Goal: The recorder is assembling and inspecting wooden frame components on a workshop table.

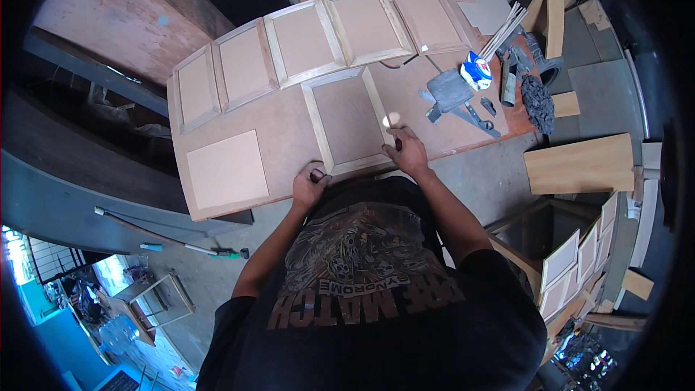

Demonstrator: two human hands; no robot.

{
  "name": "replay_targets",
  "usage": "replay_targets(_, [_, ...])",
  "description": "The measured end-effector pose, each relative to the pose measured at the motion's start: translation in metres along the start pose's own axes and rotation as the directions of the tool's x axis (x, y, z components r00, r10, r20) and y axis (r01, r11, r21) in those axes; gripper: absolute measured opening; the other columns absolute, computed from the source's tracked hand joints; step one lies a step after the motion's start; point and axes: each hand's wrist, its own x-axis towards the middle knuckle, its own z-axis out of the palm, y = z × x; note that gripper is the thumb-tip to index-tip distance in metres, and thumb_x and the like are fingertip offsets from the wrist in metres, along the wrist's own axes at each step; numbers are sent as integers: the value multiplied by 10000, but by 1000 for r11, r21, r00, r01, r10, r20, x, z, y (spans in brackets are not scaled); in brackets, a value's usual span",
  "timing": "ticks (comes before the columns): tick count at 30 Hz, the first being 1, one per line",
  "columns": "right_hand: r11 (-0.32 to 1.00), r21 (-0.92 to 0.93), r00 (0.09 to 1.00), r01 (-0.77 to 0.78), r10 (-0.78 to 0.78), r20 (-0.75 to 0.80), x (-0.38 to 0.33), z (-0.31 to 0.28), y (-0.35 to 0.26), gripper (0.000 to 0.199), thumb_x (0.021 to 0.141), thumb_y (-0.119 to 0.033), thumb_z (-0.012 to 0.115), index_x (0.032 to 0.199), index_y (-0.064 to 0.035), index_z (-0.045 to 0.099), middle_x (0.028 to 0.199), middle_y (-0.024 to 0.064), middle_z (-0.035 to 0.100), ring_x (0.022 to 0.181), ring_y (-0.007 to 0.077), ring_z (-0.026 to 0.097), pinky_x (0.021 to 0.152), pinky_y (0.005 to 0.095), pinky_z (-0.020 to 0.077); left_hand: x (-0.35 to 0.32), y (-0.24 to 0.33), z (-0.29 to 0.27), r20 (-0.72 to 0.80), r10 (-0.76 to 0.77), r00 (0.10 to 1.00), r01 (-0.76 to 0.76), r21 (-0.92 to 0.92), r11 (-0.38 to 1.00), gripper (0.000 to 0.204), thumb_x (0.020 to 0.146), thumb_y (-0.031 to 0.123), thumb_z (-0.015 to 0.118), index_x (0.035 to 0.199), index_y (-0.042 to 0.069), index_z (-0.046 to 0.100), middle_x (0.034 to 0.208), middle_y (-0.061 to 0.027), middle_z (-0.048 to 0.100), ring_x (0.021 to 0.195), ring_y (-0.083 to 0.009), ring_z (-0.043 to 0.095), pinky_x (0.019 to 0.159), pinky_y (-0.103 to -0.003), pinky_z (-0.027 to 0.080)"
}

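A rectangular wooden frame [319, 130] lies flat on the workbench, right in front of my body. At its near left corner my left hand [310, 182] is closed, with curled fingers gripping the wood. My right hand [407, 153] pinches the frame's right side close to the near right corner. Just beyond the right fingers sits a small pale round thing [394, 117], too small to name. A loose flat panel [227, 168] rests on the bench left of the frame.
Several framed panels [302, 43] stand in a row along the bench's far side. On the right lie a grey block-like tool [450, 91], a blue-and-white packet [476, 71], thin sticks [504, 31] and a dark crumpled cloth [537, 101]. More framed panels [559, 264] lean at lower right.
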Motion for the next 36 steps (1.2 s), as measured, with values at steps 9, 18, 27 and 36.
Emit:
replay_targets(9, [999,43,1000,-22,21,8,4,3,0,511,827,-227,846,1281,-44,699,999,141,637,857,326,678,782,449,549,2,-8,3,-7,1,1000,-1,-21,1000,407,843,119,858,1218,60,711,842,-45,705,765,-141,670,783,-316,581])
replay_targets(18, [998,53,997,16,-20,71,4,3,2,599,829,-267,868,1342,-18,684,974,119,627,815,258,651,768,386,538,0,0,-1,-1,15,1000,-15,-12,1000,408,846,131,857,1219,49,713,846,-49,706,767,-143,673,782,-316,581])
replay_targets(27, [998,66,998,-3,-1,63,2,4,7,497,853,-244,847,1292,-52,714,969,125,633,828,269,651,773,394,538,-1,1,1,-20,15,1000,-15,-7,1000,404,844,116,852,1214,34,711,837,-55,706,760,-139,672,771,-316,578])
replay_targets(36, [976,216,998,8,-21,58,-1,6,22,399,858,-114,779,1249,-58,721,962,153,629,821,306,656,781,400,545,0,-1,-1,-8,28,1000,-28,12,1000,388,839,112,852,1201,57,721,838,-53,707,756,-144,669,768,-324,578])
